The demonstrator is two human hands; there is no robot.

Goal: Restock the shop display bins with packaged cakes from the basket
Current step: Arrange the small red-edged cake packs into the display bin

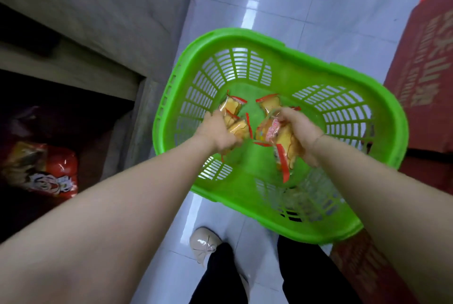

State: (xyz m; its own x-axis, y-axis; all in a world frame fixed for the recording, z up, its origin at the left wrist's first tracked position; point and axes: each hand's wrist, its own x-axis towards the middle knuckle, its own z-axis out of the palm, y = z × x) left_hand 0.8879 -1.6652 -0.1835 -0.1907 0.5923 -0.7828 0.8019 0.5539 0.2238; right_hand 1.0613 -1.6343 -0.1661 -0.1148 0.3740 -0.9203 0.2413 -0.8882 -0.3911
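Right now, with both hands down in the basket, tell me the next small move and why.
Probably lift both hands out. The left hand and right hand each already grip packaged cakes inside the green basket; only a couple of loose packs lie beyond them. Then swing left toward the dark bin.

A bright green slatted plastic basket [382, 117] fills the centre and right of the frame, tilted, standing on the floor. In its bottom lie clear-wrapped yellow cakes with red-edged seals [231, 105], one near mid-frame, another [269, 102] just right of it. More packets are bunched at centre, gripped in both hands.
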